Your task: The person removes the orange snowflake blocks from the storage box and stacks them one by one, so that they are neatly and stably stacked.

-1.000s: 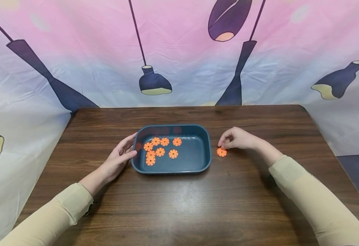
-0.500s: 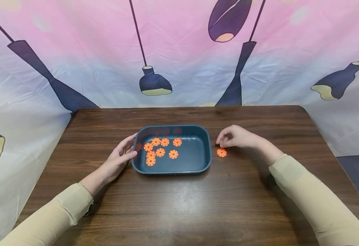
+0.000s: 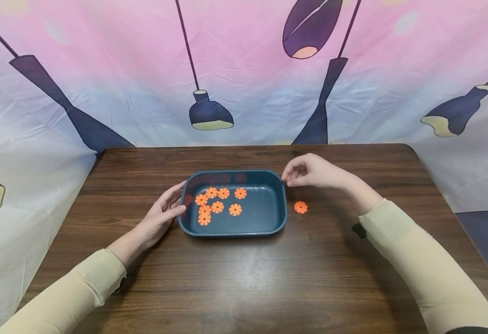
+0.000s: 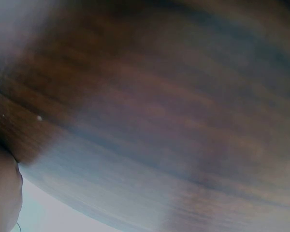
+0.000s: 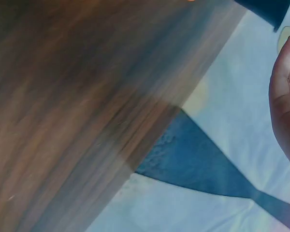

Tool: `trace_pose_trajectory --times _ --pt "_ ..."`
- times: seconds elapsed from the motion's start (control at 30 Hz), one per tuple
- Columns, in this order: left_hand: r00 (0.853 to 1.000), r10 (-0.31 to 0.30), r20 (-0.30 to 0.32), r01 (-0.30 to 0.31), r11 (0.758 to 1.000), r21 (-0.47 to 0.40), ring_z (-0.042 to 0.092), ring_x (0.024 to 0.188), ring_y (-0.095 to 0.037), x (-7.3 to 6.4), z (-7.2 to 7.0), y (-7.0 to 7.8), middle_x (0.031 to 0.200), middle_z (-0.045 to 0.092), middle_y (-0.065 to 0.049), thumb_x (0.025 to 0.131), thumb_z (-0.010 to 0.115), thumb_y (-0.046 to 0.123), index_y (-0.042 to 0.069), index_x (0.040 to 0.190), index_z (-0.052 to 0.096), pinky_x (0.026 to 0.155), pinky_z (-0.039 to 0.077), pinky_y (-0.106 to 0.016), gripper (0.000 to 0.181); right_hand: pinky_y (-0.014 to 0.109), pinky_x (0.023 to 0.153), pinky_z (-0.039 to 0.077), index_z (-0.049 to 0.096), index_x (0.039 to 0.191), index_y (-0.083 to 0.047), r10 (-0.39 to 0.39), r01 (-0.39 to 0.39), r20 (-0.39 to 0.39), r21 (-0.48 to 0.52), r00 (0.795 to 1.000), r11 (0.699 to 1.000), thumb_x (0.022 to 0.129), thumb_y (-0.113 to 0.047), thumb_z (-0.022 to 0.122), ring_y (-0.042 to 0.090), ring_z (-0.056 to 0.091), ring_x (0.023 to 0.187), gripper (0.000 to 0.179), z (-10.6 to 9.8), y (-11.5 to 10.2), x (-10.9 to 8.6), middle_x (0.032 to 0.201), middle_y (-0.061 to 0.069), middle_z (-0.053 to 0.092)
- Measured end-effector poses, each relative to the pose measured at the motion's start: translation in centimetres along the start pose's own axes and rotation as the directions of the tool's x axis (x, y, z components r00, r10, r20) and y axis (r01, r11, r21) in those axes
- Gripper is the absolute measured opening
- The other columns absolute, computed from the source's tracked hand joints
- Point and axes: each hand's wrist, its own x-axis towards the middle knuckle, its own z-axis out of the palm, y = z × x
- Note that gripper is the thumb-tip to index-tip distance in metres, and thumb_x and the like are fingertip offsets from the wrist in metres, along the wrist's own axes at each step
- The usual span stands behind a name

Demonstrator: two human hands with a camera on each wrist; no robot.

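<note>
In the head view, a dark blue rectangular tray (image 3: 244, 225) holds several orange notched plastic discs (image 3: 235, 209) in its left half. My left hand (image 3: 166, 208) grips the tray's left end, thumb over the rim and fingers along the outer wall. Another orange disc (image 3: 300, 207) lies on the table just right of the tray. My right hand (image 3: 308, 171) hovers at the tray's back right corner, thumb and fingertips close together; I cannot tell whether a piece is between them. Its curled fingers (image 5: 285, 77) show at the edge of the right wrist view.
The brown wood-grain table (image 3: 235, 287) carries the tray near its middle. Behind it hangs a pink and blue cloth backdrop (image 3: 252, 93) printed with lamps, reaching down to the table's back edge. The left wrist view is blurred and shows mostly tabletop (image 4: 111, 96).
My right hand has risen off the loose orange disc and moved left and back to the tray's corner. That disc stays on the table. My left hand and the tray have not moved.
</note>
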Motion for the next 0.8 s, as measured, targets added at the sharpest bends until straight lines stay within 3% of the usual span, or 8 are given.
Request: trace_pose_trajectory --times 0.27,0.5,0.8 --pt "1.000 -0.009 -0.003 0.009 1.000 0.009 0.050 0.141 -0.002 0.1 0.0 0.0 0.159 0.045 0.005 0.109 0.052 0.002 0.015 0.168 0.031 0.108 0.047 -0.014 0.064 0.023 0.081 0.060 0.075 0.112 0.006 -0.062 0.061 0.017 0.025 0.998 0.998 0.096 0.000 0.076 0.015 0.071 0.088 0.017 1.2 -1.5 1.5 0.101 0.013 0.078" --pt "1.000 -0.005 -0.003 0.005 1.000 0.007 0.051 0.140 -0.002 0.1 0.0 0.0 0.158 0.046 0.007 0.109 0.051 0.001 0.015 0.168 0.031 0.108 0.047 -0.014 0.064 0.025 0.080 0.060 0.075 0.113 0.007 -0.057 0.053 0.051 0.078 0.997 0.996 0.097 0.000 0.074 0.017 0.070 0.088 0.017 3.4 -2.2 3.0 0.099 0.013 0.077" --pt "1.000 -0.024 -0.010 0.024 1.000 0.004 0.051 0.139 -0.002 0.0 0.1 0.1 0.157 0.046 0.008 0.110 0.052 0.004 0.015 0.168 0.029 0.108 0.048 -0.014 0.064 0.027 0.080 0.060 0.076 0.112 0.005 -0.105 0.101 0.095 0.048 0.990 0.994 0.094 0.000 0.077 0.014 0.069 0.087 0.018 6.0 -2.5 4.9 0.103 0.014 0.077"
